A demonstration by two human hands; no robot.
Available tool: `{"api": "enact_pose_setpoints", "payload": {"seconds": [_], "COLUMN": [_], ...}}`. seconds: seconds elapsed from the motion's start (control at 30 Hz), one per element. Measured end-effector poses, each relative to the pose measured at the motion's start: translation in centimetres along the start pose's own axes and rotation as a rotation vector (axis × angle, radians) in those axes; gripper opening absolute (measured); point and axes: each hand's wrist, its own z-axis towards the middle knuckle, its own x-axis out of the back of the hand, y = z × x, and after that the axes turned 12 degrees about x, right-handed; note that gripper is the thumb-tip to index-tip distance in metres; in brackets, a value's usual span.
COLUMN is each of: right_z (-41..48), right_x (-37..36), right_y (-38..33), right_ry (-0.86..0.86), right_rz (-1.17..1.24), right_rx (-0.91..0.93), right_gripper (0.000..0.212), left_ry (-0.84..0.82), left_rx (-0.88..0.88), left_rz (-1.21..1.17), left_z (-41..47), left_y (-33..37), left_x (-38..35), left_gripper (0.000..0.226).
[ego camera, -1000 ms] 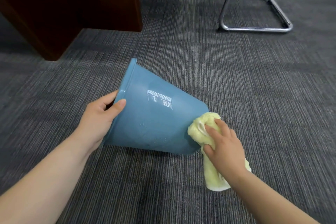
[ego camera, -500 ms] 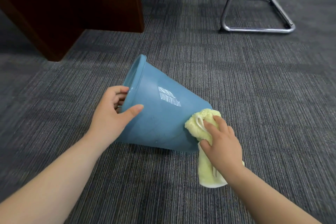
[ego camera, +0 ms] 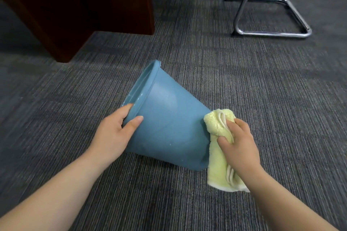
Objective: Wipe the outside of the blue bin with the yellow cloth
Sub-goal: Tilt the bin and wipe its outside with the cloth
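Head view gives me the blue bin (ego camera: 169, 127) lying tilted on its side on the grey carpet floor (ego camera: 244, 80). Its open rim points toward the dark wooden desk panel (ego camera: 75, 5) and its base points to the right. The left hand (ego camera: 112, 137) grips the rim, with the thumb on the outer wall and the other fingers (ego camera: 127, 108) hooked over the edge. The right hand (ego camera: 238, 148) has its fingers clamped on the bunched yellow cloth (ego camera: 216, 157) and presses it against the base end of the bin. I judge the wiping is under way, at the bottom part. Small pale specks show on the side wall, so I think the wall and the hidden underside are left to do, though I cannot tell which areas are already clean.
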Motion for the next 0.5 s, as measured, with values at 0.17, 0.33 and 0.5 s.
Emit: {"api": "enact_pose_setpoints", "payload": {"seconds": [0.17,0.33,0.5], "right_z": [0.1,1.1,3.8], "right_x": [-0.1,1.3,4.0], "right_y": [-0.2,-0.8,-5.4], "right_ry": [-0.073,-0.054,0.121], "right_rz": [0.008,0.021,0.035], "right_rx": [-0.007,0.043,0.265], "right_gripper": [0.049,0.047,0.044], "left_ry": [0.019,0.027,-0.031], "left_rx": [0.04,0.051,0.001], "left_rz": [-0.033,-0.08,-0.073], "left_z": [0.1,0.1,0.1], "left_y": [0.3,0.8,1.7], "left_x": [0.3,0.2,-0.2], "left_gripper": [0.029,0.036,0.037]}}
